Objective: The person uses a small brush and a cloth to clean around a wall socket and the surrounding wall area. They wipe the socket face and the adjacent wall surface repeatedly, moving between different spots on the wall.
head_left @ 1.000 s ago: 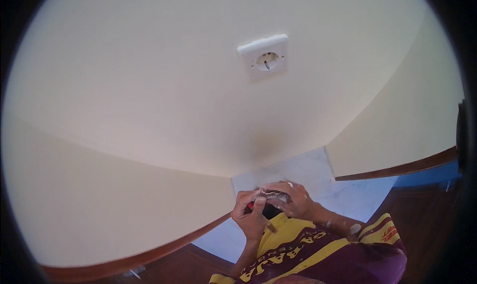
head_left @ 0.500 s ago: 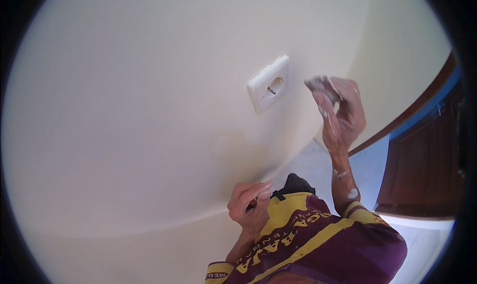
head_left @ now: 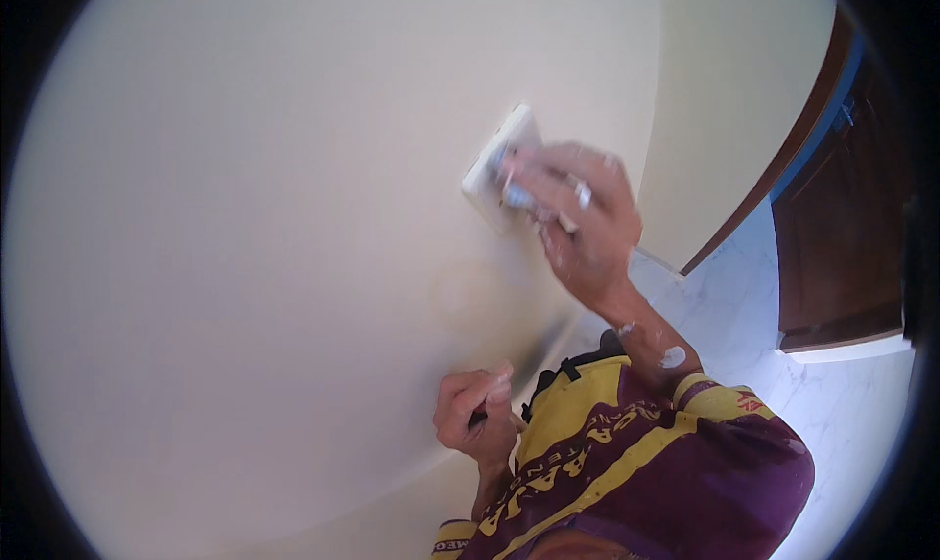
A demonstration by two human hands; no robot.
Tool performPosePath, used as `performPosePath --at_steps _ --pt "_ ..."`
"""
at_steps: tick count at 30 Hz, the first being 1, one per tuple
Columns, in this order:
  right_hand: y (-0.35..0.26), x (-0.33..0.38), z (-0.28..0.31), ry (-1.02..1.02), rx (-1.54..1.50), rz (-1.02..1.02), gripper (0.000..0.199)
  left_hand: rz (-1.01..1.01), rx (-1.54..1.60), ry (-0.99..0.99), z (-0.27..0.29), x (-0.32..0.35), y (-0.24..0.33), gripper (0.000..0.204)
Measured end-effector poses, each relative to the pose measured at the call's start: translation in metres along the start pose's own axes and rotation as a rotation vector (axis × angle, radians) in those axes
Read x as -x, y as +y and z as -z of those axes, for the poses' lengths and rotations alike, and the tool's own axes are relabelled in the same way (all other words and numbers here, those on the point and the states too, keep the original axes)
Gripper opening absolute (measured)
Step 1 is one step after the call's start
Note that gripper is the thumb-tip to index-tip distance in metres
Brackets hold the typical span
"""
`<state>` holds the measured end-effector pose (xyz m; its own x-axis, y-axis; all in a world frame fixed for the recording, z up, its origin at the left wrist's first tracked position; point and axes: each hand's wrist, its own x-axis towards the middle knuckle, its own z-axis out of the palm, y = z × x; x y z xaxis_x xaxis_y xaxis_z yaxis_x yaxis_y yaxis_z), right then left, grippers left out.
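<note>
My right hand [head_left: 587,208] is raised to the white wall socket [head_left: 525,129], its fingers closed over the lower right part of the faceplate. Motion smears the fingertips. A small folded sheet [head_left: 518,198] shows there in blurred pale and bluish patches; its material is hard to tell. White smears mark this hand and forearm. Lower down, close to the wall, my left hand [head_left: 477,410] is curled with thumb and forefinger pressed together. Whatever it may hold is hidden in the fingers.
The cream wall [head_left: 245,217] fills the left and middle, meeting another wall section [head_left: 729,119] at a corner on the right. Beyond stands a dark brown wooden door [head_left: 837,237] with a blue-edged frame. Pale marbled tiles [head_left: 725,291] cover the floor.
My right hand has moved left, from beside the socket onto its faceplate, with the folded sheet. My left hand stays curled, in nearly the same place. The view has shifted slightly.
</note>
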<state>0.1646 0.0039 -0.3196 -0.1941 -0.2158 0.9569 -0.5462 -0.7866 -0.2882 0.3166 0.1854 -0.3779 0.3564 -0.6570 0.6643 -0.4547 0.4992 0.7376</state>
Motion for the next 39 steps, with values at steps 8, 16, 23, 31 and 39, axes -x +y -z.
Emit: performPosePath --at_steps 8,16,23,31,39 --pt "-0.028 -0.002 0.006 -0.069 0.151 0.161 0.028 -0.023 -0.027 -0.068 0.034 -0.013 0.004 0.012" --pt "-0.013 0.011 -0.002 -0.041 0.189 0.075 0.032 -0.05 0.006 -0.153 0.039 0.0 -0.027 0.015" --pt "-0.014 0.029 -0.001 -0.095 0.16 0.021 0.045 0.009 -0.039 -0.196 0.046 0.007 -0.038 0.011" --pt "-0.04 0.043 -0.006 -0.105 0.225 0.172 0.045 0.071 0.062 -0.319 0.057 0.003 -0.036 0.025" --pt "-0.03 0.04 -0.001 -0.136 0.243 0.153 0.042 0.11 0.061 -0.343 0.061 0.009 -0.033 0.025"
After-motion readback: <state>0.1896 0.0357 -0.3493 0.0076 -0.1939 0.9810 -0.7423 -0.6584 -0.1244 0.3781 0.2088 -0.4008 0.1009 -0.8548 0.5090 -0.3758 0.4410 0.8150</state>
